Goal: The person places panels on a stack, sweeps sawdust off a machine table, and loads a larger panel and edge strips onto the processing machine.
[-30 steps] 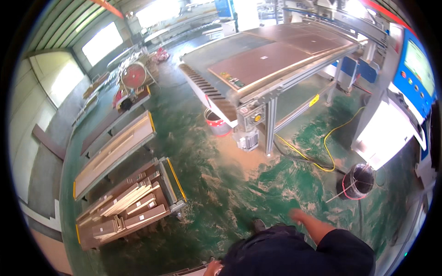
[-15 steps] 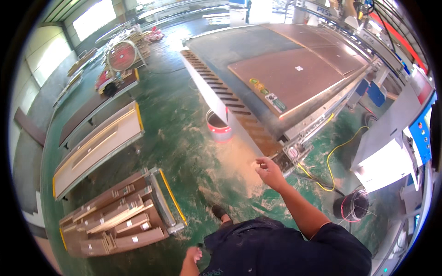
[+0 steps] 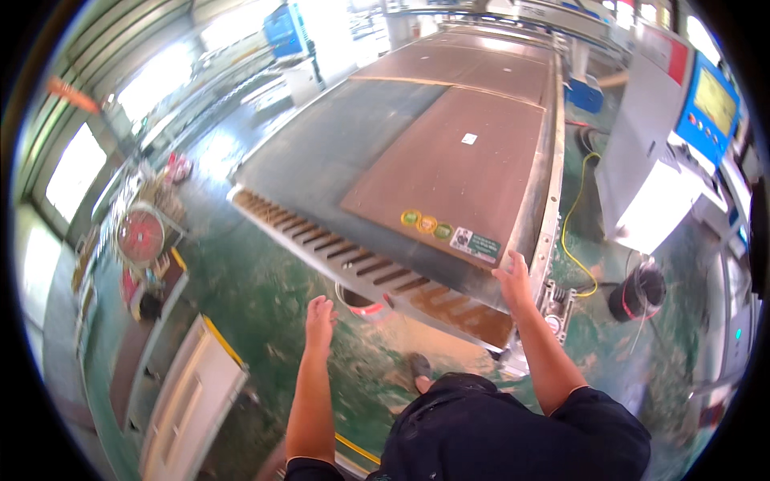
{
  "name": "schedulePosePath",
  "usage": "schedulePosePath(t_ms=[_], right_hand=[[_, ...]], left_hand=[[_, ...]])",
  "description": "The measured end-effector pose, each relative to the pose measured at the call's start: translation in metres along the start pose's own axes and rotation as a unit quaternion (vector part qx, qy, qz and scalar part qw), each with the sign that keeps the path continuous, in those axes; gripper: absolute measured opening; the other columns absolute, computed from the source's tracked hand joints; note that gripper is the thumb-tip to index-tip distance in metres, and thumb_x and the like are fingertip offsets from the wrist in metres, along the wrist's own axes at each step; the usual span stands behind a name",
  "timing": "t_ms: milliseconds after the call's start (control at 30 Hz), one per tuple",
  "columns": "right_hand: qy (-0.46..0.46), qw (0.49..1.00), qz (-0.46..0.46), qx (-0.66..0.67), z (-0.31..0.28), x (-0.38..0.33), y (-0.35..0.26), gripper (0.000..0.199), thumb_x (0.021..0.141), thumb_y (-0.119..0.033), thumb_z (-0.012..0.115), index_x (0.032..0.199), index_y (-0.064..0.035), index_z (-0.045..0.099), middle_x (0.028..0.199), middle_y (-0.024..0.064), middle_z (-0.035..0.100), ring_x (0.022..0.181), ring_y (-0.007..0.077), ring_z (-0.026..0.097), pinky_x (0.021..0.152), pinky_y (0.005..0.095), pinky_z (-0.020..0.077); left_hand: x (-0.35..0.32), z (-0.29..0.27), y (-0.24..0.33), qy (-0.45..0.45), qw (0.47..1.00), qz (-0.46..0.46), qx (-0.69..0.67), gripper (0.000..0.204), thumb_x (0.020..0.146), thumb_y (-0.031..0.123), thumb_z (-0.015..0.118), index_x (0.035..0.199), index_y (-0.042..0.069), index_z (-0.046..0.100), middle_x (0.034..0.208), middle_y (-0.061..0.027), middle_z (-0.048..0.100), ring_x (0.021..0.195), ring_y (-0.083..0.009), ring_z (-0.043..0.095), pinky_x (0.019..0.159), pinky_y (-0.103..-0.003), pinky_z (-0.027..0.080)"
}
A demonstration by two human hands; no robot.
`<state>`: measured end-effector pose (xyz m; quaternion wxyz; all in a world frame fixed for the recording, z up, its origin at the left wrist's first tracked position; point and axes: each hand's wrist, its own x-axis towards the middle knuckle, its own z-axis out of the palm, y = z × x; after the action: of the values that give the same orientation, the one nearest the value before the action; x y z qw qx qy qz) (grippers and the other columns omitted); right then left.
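Observation:
A large brown panel (image 3: 473, 160) lies flat on the grey bed (image 3: 321, 152) of a long machine table. Round stickers and a label sit near its front edge. My right hand (image 3: 515, 282) is at the panel's near right corner, fingers apart and nothing in them. Whether it touches the panel, I cannot tell. Raised in front of the table's slotted front edge (image 3: 353, 260) is my left hand (image 3: 320, 322), its fingers loosely bent and apart, holding nothing. Below that edge, a bucket (image 3: 362, 306) stands on the floor, partly hidden by the table.
More brown panels (image 3: 489, 68) lie farther along the bed. On the right stand a control cabinet (image 3: 642, 160), a dark bin (image 3: 638, 295) and a yellow cable (image 3: 571, 232) on the floor. A cart with a pale board (image 3: 180, 409) and a round red fan (image 3: 140, 234) are at left.
The view has swung toward the table. My left hand has come up from my side to the table's front. My right hand has moved from the table's front corner to the panel's near right corner.

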<state>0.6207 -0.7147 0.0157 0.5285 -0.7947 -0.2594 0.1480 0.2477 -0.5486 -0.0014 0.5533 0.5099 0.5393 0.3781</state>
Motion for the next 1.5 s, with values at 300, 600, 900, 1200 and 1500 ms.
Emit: schedulePosePath(t_ms=[300,600,900,1200,1500], right_hand=[[0.138,0.988,0.063,-0.011,0.044,0.001,-0.014,0.049,0.067,-0.007,0.061,0.114,0.0001,0.049,0.104,0.0167,0.057,0.098,0.0246,0.054,0.085,0.0343,0.0416],[0.176,0.954,0.093,0.223,0.057,0.001,-0.006,0.059,0.07,-0.003,0.059,0.125,0.0009,0.038,0.113,0.0147,0.052,0.103,0.0209,0.049,0.088,0.03,0.0392],[0.252,0.932,0.132,0.224,0.051,-0.031,-0.009,0.046,0.067,-0.01,0.059,0.11,0.0039,0.05,0.095,0.0108,0.056,0.089,0.0191,0.052,0.083,0.0305,0.0396],[0.234,0.915,0.257,0.204,0.041,-0.231,-0.044,0.034,0.075,-0.015,0.055,0.106,-0.0029,0.055,0.075,0.0037,0.058,0.06,0.0103,0.05,0.056,0.0248,0.0372],[0.185,0.895,0.265,0.308,0.063,-0.225,-0.037,0.03,0.079,-0.014,0.053,0.108,-0.0087,0.052,0.086,0.004,0.056,0.078,0.0157,0.054,0.067,0.0293,0.0427]], left_hand=[[0.18,0.058,0.085,-0.079,0.961,0.132,0.229,0.059,0.086,0.033,0.055,0.129,-0.002,0.035,0.133,-0.0207,0.036,0.12,-0.0313,0.039,0.1,-0.038,0.032],[0.264,0.117,0.096,-0.204,0.936,0.148,0.246,0.067,0.077,0.036,0.061,0.128,0.0,0.038,0.131,-0.0211,0.04,0.124,-0.0344,0.035,0.101,-0.041,0.03],[0.227,0.089,0.096,-0.16,0.94,0.146,0.265,0.049,0.072,0.035,0.065,0.11,0.005,0.053,0.119,-0.0186,0.047,0.115,-0.0341,0.039,0.095,-0.042,0.034],[0.163,-0.094,0.044,-0.214,0.969,0.012,0.119,0.025,0.08,0.02,0.062,0.096,0.004,0.05,0.087,-0.005,0.052,0.081,-0.0154,0.051,0.07,-0.03,0.042],[0.149,-0.066,0.058,-0.295,0.946,-0.089,0.097,0.042,0.088,0.039,0.049,0.102,0.0,0.048,0.096,-0.0091,0.052,0.084,-0.0162,0.05,0.072,-0.032,0.042]])
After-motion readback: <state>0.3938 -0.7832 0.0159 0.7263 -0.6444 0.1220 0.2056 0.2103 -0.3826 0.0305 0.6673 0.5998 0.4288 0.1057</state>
